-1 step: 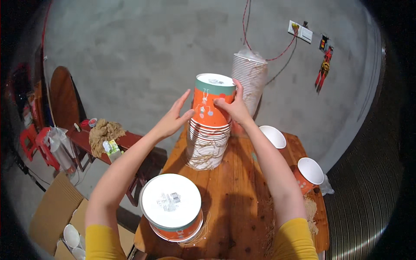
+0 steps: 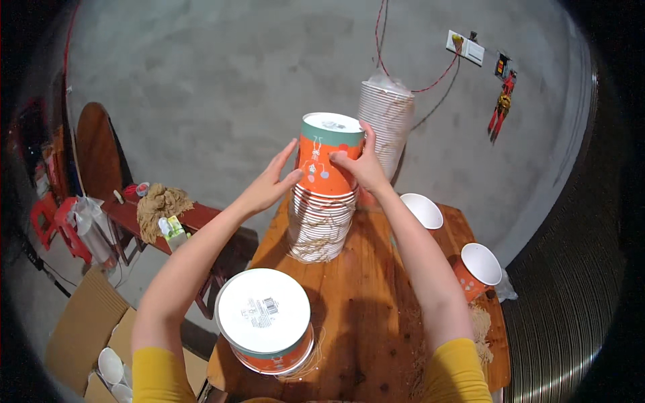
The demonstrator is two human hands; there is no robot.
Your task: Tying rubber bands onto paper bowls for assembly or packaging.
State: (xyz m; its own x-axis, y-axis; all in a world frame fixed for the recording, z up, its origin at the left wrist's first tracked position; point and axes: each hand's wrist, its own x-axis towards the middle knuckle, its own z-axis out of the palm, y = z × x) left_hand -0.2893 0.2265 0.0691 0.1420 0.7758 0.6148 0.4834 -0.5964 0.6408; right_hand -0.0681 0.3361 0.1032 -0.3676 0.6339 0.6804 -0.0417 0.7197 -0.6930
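Note:
An upside-down stack of orange paper tubs (image 2: 322, 225) stands toward the table's far side, with straw-coloured strands over its white rims. Its top paper tub (image 2: 318, 158) has a green band and a white base. My right hand (image 2: 363, 161) clasps that tub's right side, thumb across the front and fingers behind. Along the left side my left hand (image 2: 271, 183) has its thumb and fingers stretched apart, at or just beside the tub; contact is unclear. Nearer me, another upside-down tub (image 2: 263, 309) rests over a lower rim, thin strands beside it.
Behind stands a tall plastic-wrapped tub stack (image 2: 388, 124). Two tubs lie tipped at the right, a white-mouthed tub (image 2: 422, 211) and an orange tub (image 2: 478, 267). Left are a bench (image 2: 141, 220) with a strand bundle (image 2: 161, 205) and a cardboard box (image 2: 87, 322). Corrugated sheeting (image 2: 571, 295) rises right.

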